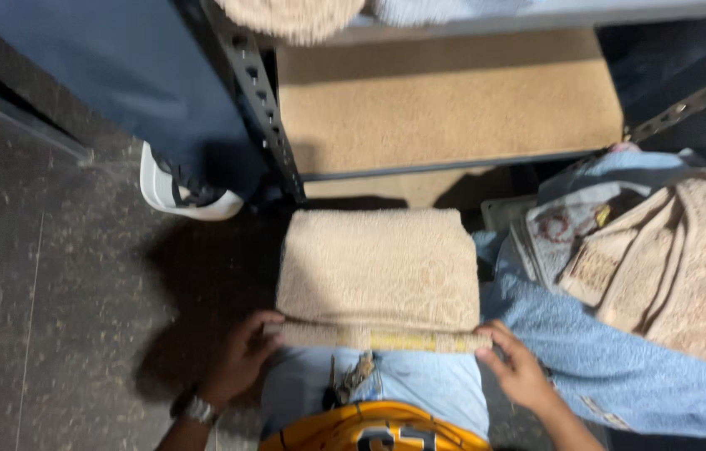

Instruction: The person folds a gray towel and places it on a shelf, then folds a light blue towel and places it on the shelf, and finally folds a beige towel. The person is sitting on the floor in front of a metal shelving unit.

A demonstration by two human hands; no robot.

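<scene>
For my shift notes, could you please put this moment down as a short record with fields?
left hand: fingers on the near left corner of the folded beige towel
right hand: fingers on the towel's near right corner
towel: folded into a rectangle, lying flat in front of the person
beside it: blue towel and a heap of beige towels to the right
behind: metal shelf with a bare board
floor: dark, speckled
left wrist: watch
</scene>
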